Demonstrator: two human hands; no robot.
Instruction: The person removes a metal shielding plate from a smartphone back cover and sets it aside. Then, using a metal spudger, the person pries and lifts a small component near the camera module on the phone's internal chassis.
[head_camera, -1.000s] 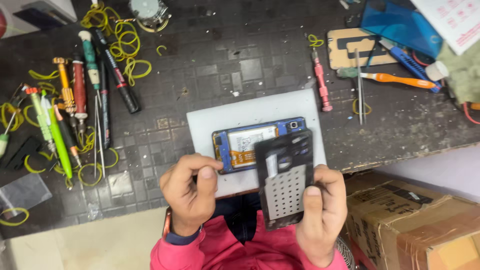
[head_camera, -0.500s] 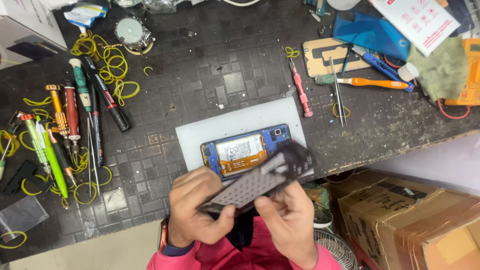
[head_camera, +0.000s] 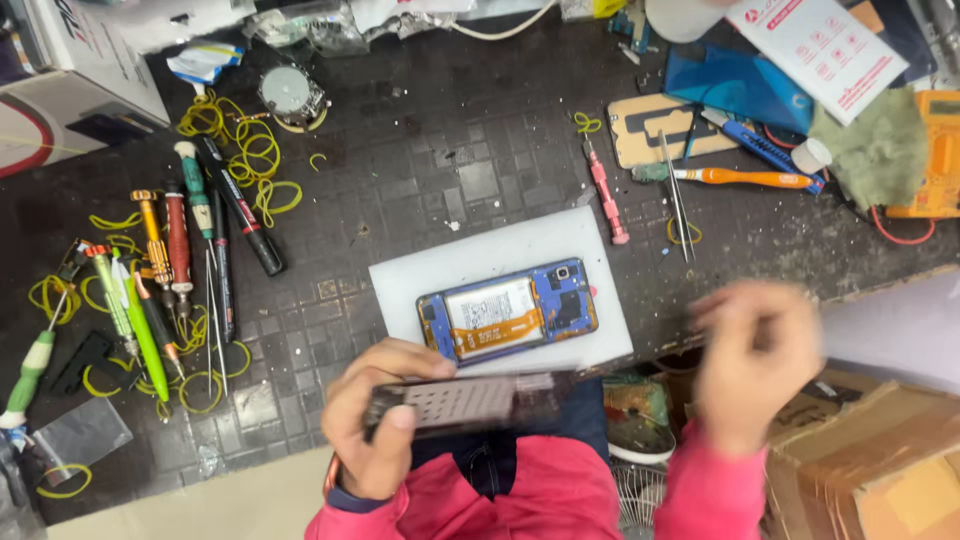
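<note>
My left hand (head_camera: 375, 420) grips a dark phone back cover (head_camera: 470, 400) by its left end, held flat and edge-on near my body. An opened blue phone (head_camera: 508, 312) with its battery and board exposed lies on a white mat (head_camera: 420, 280) just beyond the cover. My right hand (head_camera: 755, 365) is blurred, off the cover, to the right over the bench edge, and I cannot make out anything in it.
Several screwdrivers (head_camera: 180, 250) and yellow rubber bands (head_camera: 235, 150) lie at the left. A pink screwdriver (head_camera: 607, 195), tweezers (head_camera: 675, 195) and an orange-handled tool (head_camera: 745, 178) lie behind the mat. A cardboard box (head_camera: 870, 460) stands at the lower right.
The cover went from upright in both hands to flat. My right hand has let go of it and swung out to the right. The view has shifted.
</note>
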